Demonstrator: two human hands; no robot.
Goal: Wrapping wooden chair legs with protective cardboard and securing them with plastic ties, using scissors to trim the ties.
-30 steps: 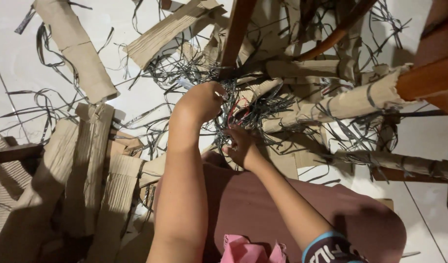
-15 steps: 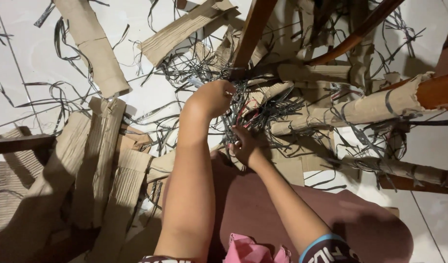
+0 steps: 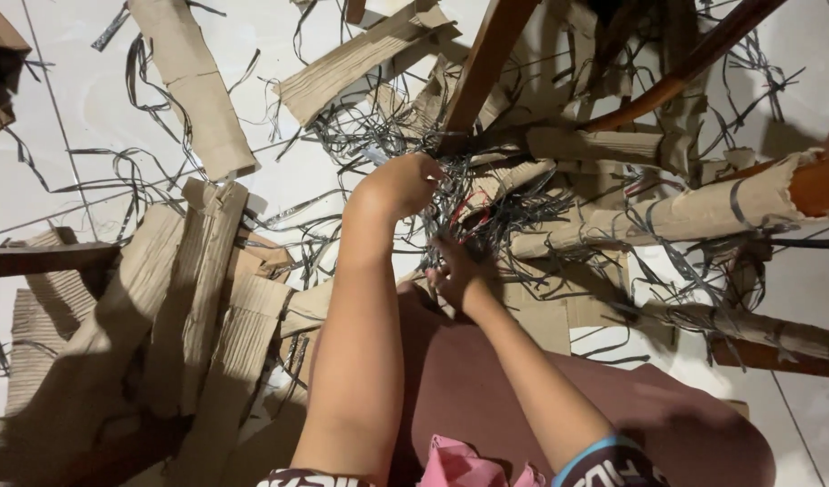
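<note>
Both hands are working in the tangle of dark strips (image 3: 486, 212) just below the wooden leg (image 3: 486, 68), the left hand (image 3: 401, 185) curling its fingers shut on strands, the right hand (image 3: 455, 275) pinching others beneath.

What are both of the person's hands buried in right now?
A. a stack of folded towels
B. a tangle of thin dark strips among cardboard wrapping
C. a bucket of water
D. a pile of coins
B: the left hand and the right hand both reach into a tangle of thin dark strips, with torn corrugated cardboard pieces lying around on the pale floor.
</note>
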